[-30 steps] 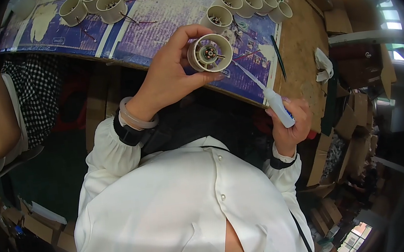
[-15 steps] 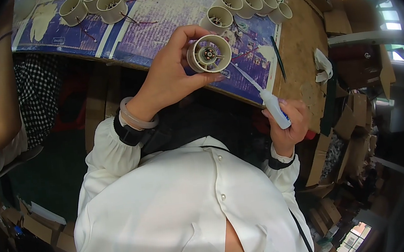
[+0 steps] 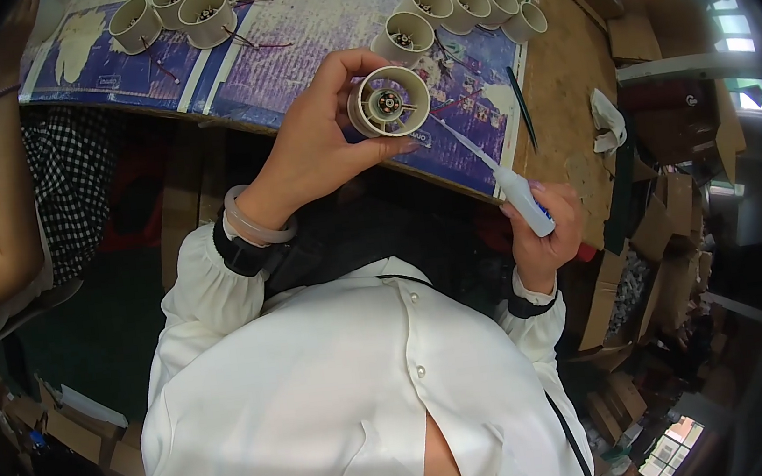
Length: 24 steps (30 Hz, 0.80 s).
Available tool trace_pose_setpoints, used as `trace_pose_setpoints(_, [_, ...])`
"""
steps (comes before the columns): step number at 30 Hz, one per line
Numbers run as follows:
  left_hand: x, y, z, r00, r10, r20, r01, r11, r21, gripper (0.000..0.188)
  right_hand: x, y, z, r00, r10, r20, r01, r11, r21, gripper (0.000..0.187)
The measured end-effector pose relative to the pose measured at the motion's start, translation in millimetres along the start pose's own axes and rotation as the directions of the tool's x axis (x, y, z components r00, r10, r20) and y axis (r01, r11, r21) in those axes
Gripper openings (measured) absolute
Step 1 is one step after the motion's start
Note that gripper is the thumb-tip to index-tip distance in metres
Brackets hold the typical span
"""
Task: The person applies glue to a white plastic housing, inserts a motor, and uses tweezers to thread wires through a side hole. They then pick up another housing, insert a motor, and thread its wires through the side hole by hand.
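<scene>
My left hand (image 3: pixel 318 137) is wrapped round a white round fan housing (image 3: pixel 364 108), held up over the table's front edge with its open end facing me. Inside it show thin struts and a central hub with copper-coloured windings. A white squeeze bottle (image 3: pixel 523 201) with a long thin nozzle is gripped in my right hand (image 3: pixel 554 228). The nozzle points up and left, its tip close to the housing's lower right rim; whether they touch I cannot tell. Just beyond my left fingers stands another white housing (image 3: pixel 403 38) with wires coming out.
More white housings (image 3: pixel 469 8) cluster at the far right of the table, others (image 3: pixel 207 18) at the far left, with thin wires. A dark green stick (image 3: pixel 522 107) and crumpled white tissue (image 3: pixel 607 121) lie to the right. At left is another person's arm (image 3: pixel 10 186). Cardboard boxes (image 3: pixel 674 214) stand right.
The bottle in my right hand has shifted slightly right, its nozzle tip staying near the rim. My left hand still holds the housing. At left, the other person's forearm and hand have come further into view.
</scene>
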<state>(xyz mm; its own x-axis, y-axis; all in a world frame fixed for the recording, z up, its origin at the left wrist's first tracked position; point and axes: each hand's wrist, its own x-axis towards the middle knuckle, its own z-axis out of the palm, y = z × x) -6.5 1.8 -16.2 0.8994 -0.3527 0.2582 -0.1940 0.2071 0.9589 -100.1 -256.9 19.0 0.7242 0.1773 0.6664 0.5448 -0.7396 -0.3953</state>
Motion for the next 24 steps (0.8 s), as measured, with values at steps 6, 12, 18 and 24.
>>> trace_pose_setpoints(6, [0, -5, -1, 1.000, 0.031, -0.002, -0.031, 0.999, -0.024, 0.064, -10, 11, 6, 0.982, 0.160, -0.096, -0.150, 0.984, 0.099, 0.033])
trace_pose_setpoints(12, [-1, -7, -7, 0.999, 0.053, -0.006, -0.053, 0.996, -0.071, 0.065, -24, 28, 3, 0.768, 0.638, -0.054, -0.429, 0.575, 0.697, 0.030])
trace_pose_setpoints(18, [0, -7, -10, 0.994, 0.103, -0.028, -0.102, 0.994, 0.039, 0.063, -8, 24, 6, 0.649, 0.759, 0.050, -0.406, 0.290, 0.867, 0.029])
trace_pose_setpoints(24, [5, 4, -37, 0.994, 0.101, -0.043, -0.058, 0.815, 0.576, 0.066, -9, 29, 8, 0.621, 0.776, 0.111, -0.374, 0.169, 0.912, 0.028])
